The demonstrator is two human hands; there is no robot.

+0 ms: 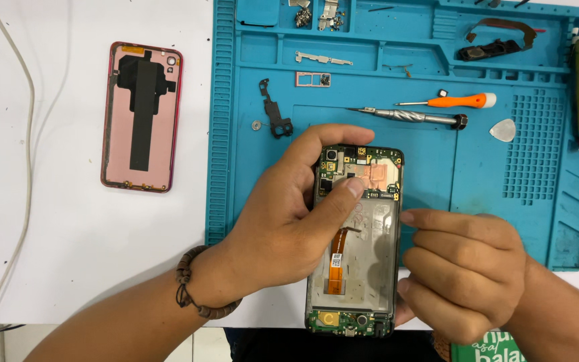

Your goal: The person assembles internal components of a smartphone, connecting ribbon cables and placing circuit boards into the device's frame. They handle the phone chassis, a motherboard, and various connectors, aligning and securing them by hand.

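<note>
The opened phone (356, 241) lies with its long axis from 12 to 6 o'clock. The left hand (283, 221) grips its top from 9 o'clock, thumb pressing the board; the right hand (464, 268), fingers curled, holds the 3 o'clock edge.

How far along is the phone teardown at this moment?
Done: back cover lies off on the table; brackets and screws sit in the mat trays; the battery bay looks empty. In hand: left hand grips the phone, thumb on the board; right hand steadies its edge. Left: board and flex remain in place.
</note>
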